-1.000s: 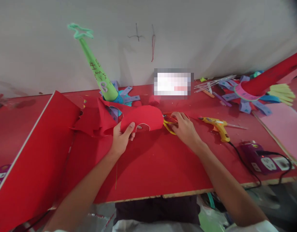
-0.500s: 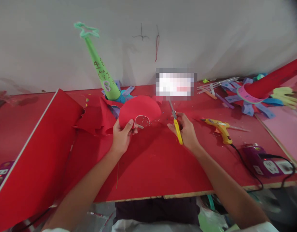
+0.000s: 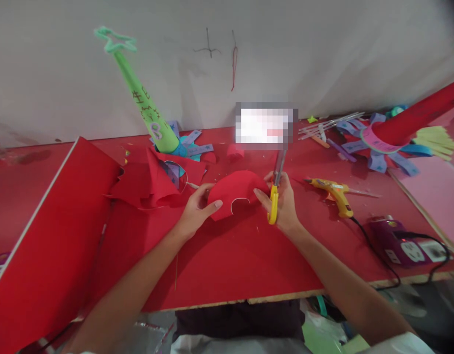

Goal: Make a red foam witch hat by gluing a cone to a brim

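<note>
Head view: a rounded piece of red foam sheet [image 3: 236, 191], with a small arch-shaped notch along its near edge, is held just above the red table [image 3: 227, 255], between the 2 hands. The left hand [image 3: 197, 211] is closed on the sheet's left edge, thumb on top and fingers underneath. The right hand [image 3: 284, 201] is wrapped around the yellow handles of a pair of scissors [image 3: 275, 191]; its thumb and fingertips also touch the right edge of the sheet. The blades point up and away from the person, and whether they are parted cannot be told from this view.

The step in hand is judged to be the trimming of the sheet. For a clean edge, the sheet is best kept taut by the left grip and turned into the blades, while the scissors are kept steady. The blades should first be brought down from their raised position to the sheet's edge, and the left thumb is best kept well clear of the cutting line. Long, full strokes are judged better than short snips, since foam tends to show jagged steps.

A green cone with a star top [image 3: 145, 103] stands near the wall, red offcuts [image 3: 156, 179] lie to the left, and a yellow glue gun [image 3: 332, 194] lies to the right, well apart from the hands.
</note>
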Demonstrator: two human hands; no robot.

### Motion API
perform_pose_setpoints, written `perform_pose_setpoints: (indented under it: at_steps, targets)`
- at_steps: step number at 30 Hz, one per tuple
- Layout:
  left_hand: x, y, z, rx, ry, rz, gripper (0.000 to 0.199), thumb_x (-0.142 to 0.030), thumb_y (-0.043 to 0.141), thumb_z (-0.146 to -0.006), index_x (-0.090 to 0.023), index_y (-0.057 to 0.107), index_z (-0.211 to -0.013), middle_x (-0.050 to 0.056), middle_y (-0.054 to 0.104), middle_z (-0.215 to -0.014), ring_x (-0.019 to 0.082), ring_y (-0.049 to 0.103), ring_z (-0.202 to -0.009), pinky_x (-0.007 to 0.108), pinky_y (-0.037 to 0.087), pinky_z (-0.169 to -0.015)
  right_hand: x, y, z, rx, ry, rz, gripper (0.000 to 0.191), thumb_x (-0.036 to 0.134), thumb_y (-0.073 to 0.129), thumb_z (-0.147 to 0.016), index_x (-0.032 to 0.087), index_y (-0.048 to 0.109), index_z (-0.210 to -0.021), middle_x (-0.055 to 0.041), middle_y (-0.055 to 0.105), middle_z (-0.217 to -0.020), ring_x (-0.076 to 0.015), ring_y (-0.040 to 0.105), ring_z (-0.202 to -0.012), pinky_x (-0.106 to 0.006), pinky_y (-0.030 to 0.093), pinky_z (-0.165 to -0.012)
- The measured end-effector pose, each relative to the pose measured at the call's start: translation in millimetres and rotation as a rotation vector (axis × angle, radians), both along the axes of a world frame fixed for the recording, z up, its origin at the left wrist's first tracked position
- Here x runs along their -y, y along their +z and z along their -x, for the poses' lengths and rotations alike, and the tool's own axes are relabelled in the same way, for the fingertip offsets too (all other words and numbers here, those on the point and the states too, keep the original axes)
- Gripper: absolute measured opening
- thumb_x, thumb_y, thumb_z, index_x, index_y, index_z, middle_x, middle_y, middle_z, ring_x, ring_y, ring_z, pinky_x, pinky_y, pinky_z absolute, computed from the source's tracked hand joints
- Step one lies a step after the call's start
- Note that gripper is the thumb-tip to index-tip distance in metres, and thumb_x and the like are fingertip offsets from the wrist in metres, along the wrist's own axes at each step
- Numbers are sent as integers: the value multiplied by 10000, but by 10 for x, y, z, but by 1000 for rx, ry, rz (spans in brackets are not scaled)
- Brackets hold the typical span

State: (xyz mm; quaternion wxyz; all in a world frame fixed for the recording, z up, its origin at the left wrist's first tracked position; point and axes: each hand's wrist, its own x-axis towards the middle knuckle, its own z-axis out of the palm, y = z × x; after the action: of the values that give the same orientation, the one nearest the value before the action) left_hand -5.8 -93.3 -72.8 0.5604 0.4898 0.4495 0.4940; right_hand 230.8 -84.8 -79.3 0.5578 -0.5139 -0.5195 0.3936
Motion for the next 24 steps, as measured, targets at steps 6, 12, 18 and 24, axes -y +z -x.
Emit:
perform_pose_setpoints:
  at_steps: [6,12,18,24]
  targets:
    - [-283,454,-46,-564,-249,-221,370,-406,866,-857,-237,746,-1164,49,781,-1174,233,716,-1081,330,519,-964,69,43,55,41,23,-8,486,499,878,-791,321,521,-1069,32,492,-859,-157,495,-705,-303,521,-630]
    - [-674,881,-22,-849,-132,-437,198,-227,792,-896,-203,772,-1091,54,786,-1056,250,718,-987,377,517,-946,46,5,-5,-127,239,97,626,523,870,-805,354,419,-1205,78,517,-811,-130,527,-650,-270,517,-607]
    - [-941,1118,301,-656,236,-493,185,-256,801,-878,-193,679,-1001,15,697,-939,202,692,-902,383,585,-932,-25,-88,-67,-54,267,94,633,528,913,-773,313,459,-1158,112,509,-725,-98,480,-566,-246,445,-537]
    - [-936,1144,435,-386,254,-505,307,-363,834,-848,-253,569,-957,-9,637,-897,174,652,-810,329,592,-742,-42,-184,16,-244,461,-7,631,588,826,-877,292,487,-1319,90,603,-722,-131,624,-572,-277,546,-560]
